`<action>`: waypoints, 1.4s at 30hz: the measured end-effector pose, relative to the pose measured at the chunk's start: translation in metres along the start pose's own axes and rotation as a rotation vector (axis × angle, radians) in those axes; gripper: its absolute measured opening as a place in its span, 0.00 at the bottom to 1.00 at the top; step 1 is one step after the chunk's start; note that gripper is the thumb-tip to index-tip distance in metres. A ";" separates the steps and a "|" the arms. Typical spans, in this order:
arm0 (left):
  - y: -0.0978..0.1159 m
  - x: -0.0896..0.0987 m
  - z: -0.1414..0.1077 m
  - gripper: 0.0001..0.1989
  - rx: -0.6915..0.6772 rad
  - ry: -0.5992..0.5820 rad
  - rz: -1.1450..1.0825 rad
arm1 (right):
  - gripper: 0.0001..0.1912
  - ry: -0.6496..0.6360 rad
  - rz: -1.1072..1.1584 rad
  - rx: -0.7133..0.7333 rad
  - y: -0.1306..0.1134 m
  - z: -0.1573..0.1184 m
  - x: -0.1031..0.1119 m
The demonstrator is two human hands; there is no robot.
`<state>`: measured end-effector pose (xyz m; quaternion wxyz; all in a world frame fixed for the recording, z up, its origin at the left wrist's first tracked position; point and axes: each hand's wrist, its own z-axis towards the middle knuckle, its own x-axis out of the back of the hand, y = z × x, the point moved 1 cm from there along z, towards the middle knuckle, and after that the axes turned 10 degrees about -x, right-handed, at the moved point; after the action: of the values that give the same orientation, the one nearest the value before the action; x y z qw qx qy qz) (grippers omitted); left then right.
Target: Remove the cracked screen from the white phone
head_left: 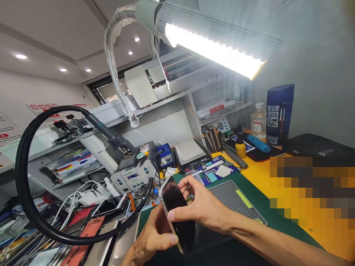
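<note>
Fingers (177, 214) of the right hand (203, 207) are curled around the upper half of a dark-screened phone (176, 212), the thumb laid across the glass, while the left hand (154, 236) is closed on the lower edge from beneath, its thumb pressed against the side frame. That phone is held tilted, screen up, just above the green work mat (255, 207), near the front of the yellow bench (260, 171). A perforated grey pad (235, 197) is seen lying on the mat just beyond the right wrist. To the left, a thick black hose (24, 184) is looped wide across the view, and part of the clutter behind it is hidden. A grey soldering station (133, 179) is set behind the phone, with a small blue unit (165, 155) and a flat white heating plate (190, 151) beside it. A bright lamp bar (213, 48) is hung overhead on a flexible neck. At the back right, a clear bottle (258, 122) is stood next to a tall dark blue canister (279, 112); whatever is in the bottle cannot be told. A small yellow bottle (240, 147) is stood near a blue-handled tool (257, 144). Tweezers and cutters are kept upright in a rack (212, 136). Part of the bench at right is blurred out.
</note>
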<state>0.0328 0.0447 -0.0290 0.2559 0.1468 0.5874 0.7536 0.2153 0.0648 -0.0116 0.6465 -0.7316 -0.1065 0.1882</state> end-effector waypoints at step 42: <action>-0.005 0.003 0.001 0.36 -0.074 0.086 0.033 | 0.28 -0.097 0.021 0.059 0.002 0.012 0.005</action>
<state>0.0321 0.0481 -0.0335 0.2233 0.1145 0.5670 0.7845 0.2146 0.0776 -0.0154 0.6599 -0.7034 -0.1245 0.2331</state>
